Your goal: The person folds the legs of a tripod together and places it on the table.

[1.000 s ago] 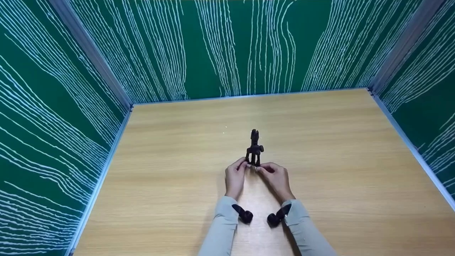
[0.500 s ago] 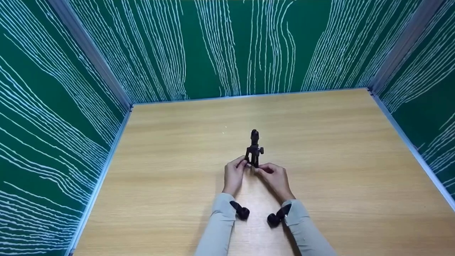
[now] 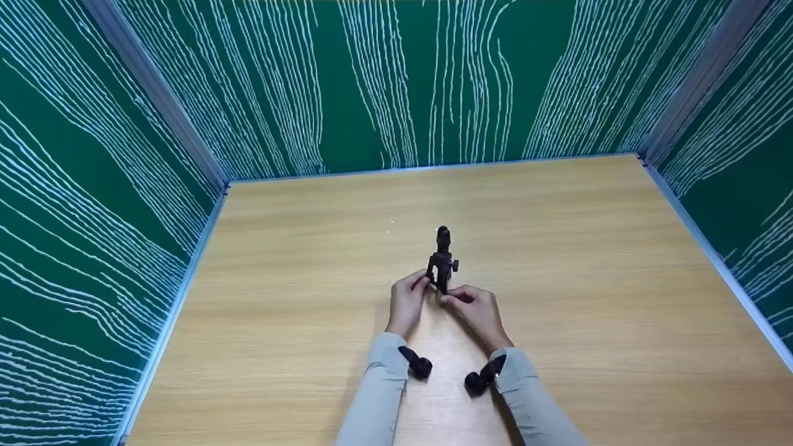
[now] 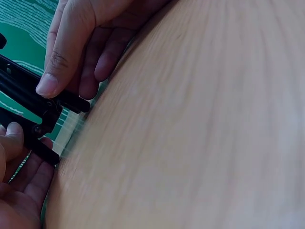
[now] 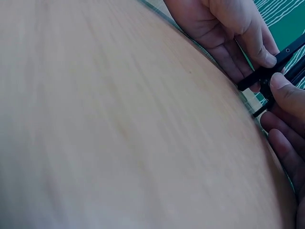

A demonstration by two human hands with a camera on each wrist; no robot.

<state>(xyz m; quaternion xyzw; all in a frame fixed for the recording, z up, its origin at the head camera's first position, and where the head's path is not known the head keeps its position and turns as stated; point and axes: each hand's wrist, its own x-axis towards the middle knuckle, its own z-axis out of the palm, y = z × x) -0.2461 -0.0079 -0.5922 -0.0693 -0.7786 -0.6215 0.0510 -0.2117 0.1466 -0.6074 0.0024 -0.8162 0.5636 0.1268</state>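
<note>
A small black stand, seemingly a mini tripod (image 3: 442,259), stands upright between the hands at mid-table, a knob on its right side. My left hand (image 3: 406,303) pinches the foot of its left leg between thumb and fingers. At the lower right, my right hand (image 3: 481,310) pinches another leg near its foot. The left wrist view has the black leg (image 4: 24,86) and its hinged foot under a thumb. In the right wrist view, the left hand (image 5: 228,28) and the right hand (image 5: 290,105) meet close together at the hinge. Fingers partly hide the feet.
The pale wooden table (image 3: 297,279) is enclosed by green panels (image 3: 359,142) with white wavy lines and grey metal edging. A black wrist camera (image 3: 421,368) sits on the left cuff and another camera (image 3: 476,384) on the right cuff. Tiny white specks lie beyond the stand.
The tripod has turned a little, so its legs look closer together. My left hand and forearm have shifted slightly left and forward; my right fingertips have moved slightly left. Both still grip the legs.
</note>
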